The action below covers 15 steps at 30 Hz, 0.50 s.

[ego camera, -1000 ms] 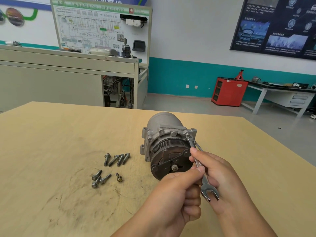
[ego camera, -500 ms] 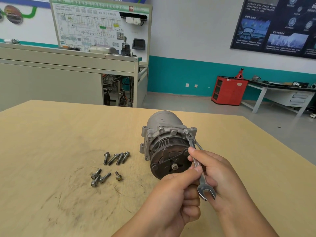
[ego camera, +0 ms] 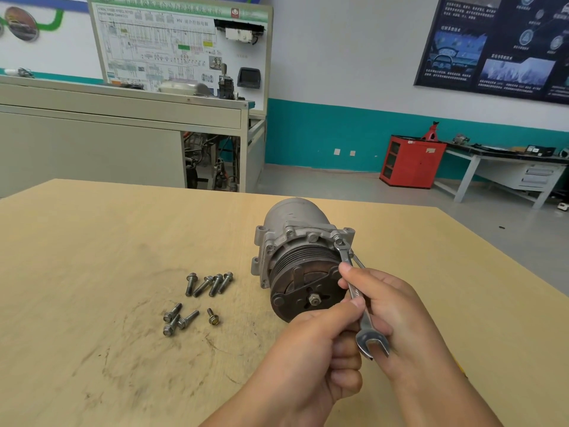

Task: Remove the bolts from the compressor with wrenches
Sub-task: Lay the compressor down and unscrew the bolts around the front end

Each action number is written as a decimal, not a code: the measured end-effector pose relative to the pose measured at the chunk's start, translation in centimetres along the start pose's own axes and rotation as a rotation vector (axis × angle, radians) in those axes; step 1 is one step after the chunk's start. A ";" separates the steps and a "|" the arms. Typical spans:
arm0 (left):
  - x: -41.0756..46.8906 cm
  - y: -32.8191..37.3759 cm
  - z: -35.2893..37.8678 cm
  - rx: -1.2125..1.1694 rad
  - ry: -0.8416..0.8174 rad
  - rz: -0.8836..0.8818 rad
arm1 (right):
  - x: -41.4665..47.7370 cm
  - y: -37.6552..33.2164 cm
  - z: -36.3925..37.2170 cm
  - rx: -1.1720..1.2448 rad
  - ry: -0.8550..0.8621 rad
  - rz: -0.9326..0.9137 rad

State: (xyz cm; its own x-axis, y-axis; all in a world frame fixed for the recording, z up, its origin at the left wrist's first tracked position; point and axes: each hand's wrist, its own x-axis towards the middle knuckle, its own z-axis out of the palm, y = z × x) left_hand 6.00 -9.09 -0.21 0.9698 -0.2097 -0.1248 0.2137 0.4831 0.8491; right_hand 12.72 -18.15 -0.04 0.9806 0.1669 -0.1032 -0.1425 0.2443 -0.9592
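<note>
A grey compressor lies on its side on the wooden table, its dark pulley facing me. A steel wrench runs from a bolt on the compressor's upper right flange down toward me, its open jaw end free at the bottom. My left hand pinches the wrench shaft with thumb and curled fingers. My right hand grips the same wrench from the right; a second thin metal bar shows behind it, and which hand holds it I cannot tell. Several removed bolts lie loose to the left.
A second cluster of loose bolts lies nearer the front left of the table. The table's right edge runs diagonally close to my right forearm. Beyond the table stand a grey workbench, a red cabinet and a white bench.
Both hands and the wrench have hardly moved; the wrench's free jaw end has shifted slightly left and up. The loose bolts and compressor stay put.
</note>
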 end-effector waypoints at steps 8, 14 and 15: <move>0.0 0.2 -0.1 -0.013 0.022 0.009 | -0.1 -0.4 0.4 0.017 -0.018 0.008; 0.0 0.3 -0.3 -0.030 0.068 0.007 | -0.1 -0.6 0.7 -0.002 -0.030 0.000; -0.1 0.3 -0.3 -0.008 0.070 0.002 | -0.1 -0.6 0.7 -0.006 -0.024 0.005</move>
State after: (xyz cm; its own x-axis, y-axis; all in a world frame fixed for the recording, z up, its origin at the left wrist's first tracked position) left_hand 6.05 -8.66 -0.06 0.9761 -0.1489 -0.1586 0.2122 0.4902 0.8454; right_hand 12.61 -17.66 0.69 0.9763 0.1913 -0.1011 -0.1460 0.2376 -0.9603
